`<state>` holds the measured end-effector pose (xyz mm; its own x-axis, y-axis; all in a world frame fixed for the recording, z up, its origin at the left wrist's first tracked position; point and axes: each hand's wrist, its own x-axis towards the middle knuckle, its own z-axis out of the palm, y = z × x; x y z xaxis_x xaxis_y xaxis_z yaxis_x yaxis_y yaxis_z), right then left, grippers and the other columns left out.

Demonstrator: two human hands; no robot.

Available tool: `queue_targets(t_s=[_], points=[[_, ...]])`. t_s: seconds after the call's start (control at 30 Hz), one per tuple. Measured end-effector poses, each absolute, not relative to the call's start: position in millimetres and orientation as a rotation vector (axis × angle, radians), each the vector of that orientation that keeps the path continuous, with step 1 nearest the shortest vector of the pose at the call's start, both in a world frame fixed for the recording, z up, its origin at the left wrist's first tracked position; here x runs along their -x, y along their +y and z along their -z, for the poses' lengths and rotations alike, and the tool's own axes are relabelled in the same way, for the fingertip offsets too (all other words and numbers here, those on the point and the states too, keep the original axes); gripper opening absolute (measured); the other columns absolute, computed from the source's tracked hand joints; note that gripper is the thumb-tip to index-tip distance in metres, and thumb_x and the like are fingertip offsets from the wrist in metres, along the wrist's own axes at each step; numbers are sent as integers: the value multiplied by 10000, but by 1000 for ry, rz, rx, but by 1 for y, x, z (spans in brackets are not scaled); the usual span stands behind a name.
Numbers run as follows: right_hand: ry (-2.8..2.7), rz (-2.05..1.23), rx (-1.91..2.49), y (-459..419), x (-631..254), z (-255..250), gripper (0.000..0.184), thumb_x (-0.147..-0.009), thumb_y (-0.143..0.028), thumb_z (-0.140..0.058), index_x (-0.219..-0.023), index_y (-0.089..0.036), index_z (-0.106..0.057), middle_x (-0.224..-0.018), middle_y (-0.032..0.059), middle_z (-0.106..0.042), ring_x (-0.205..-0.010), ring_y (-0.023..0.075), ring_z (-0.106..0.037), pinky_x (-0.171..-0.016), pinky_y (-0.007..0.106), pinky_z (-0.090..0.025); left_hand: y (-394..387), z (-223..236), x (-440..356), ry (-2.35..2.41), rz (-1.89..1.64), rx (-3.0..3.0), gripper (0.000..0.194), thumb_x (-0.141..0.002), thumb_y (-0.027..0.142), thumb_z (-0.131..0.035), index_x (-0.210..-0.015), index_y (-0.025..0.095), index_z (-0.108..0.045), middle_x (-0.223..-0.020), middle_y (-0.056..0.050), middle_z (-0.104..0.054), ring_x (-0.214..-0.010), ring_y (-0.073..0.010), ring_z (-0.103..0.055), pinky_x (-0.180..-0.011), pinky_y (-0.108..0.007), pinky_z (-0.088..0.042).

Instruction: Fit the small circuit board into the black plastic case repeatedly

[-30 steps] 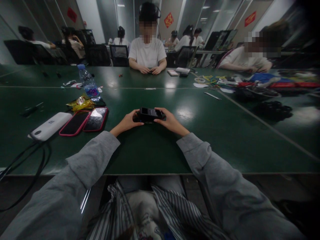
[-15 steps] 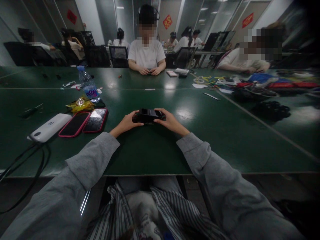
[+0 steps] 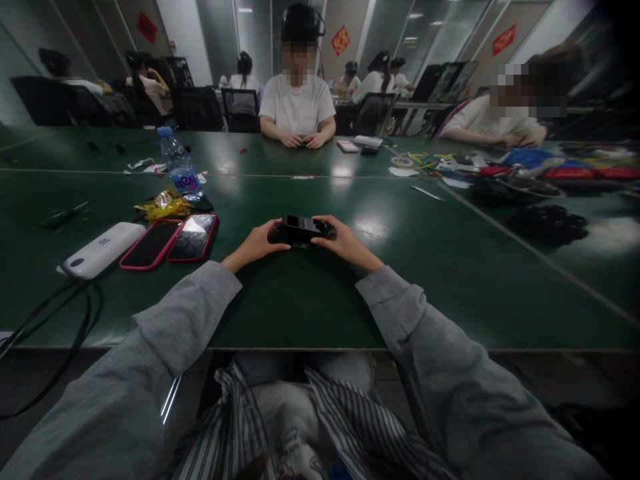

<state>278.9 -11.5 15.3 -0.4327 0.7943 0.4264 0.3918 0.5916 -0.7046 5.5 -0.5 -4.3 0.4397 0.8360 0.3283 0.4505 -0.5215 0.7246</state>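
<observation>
Between my two hands is a small black boxy device (image 3: 300, 227), with a dark screen-like patch and a row of small marks on its upper face. My left hand (image 3: 260, 241) grips its left end, thumb along the near side. At the right end my right hand (image 3: 343, 241) holds it the same way. The device is at the green table (image 3: 295, 300); I cannot tell whether it rests on the top or hangs just above. To the left of my left hand lie two phones with pink-red edges, the nearer one a phone (image 3: 194, 237) with a reflective screen.
At the left are a white power bank (image 3: 103, 250) with black cables, a yellow wrapper (image 3: 164, 204) and a plastic bottle (image 3: 181, 163). A pen-like stick (image 3: 427, 193) and a heap of cables and cloth (image 3: 540, 167) lie right. A person (image 3: 299, 100) sits opposite.
The view has shifted slightly, so the scene sits a little to the right. Both hands keep their hold on the black device, which shows slightly more of its marked upper face.
</observation>
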Motion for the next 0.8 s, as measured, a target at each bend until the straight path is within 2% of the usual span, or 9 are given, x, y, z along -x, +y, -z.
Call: queue_targets(t_s=[0.17,0.37,0.63,0.8], points=[[-2120,-589,954,-14,-276,-10,518,-787,-373,-709,-1252,-222,-540,-1184,99,-628,-1075,277,-617,-925,472,-507,-1,5,-6,1084,-935,-2165,822,-699,403,-805,-1394,188,-423,-1295,-160,-605,-1123,-291,-626,-956,-476,-500],[-2173,-547,976,-18,-274,-13,515,-798,-340,-701,-1261,-202,-522,-1230,117,-608,-1120,286,-597,-936,468,-497,-2,4,-5,1015,-905,-2167,885,-697,365,-808,-1448,249,-352,-1359,-139,-555,-1168,-291,-592,-1001,-496,-458],[-2183,-518,960,-19,-272,-11,526,-791,-320,-709,-1260,-210,-498,-1226,110,-601,-1127,282,-591,-954,461,-478,4,8,-4,962,-931,-2140,810,-719,289,-786,-1420,235,-385,-1272,-130,-602,-1137,-286,-602,-993,-501,-449],[-2179,-527,948,-18,-273,-10,530,-795,-330,-705,-1270,-223,-497,-1235,100,-599,-1118,273,-595,-948,452,-484,3,8,-4,950,-950,-2132,756,-740,298,-769,-1401,232,-407,-1243,-129,-620,-1111,-278,-619,-976,-496,-460]])
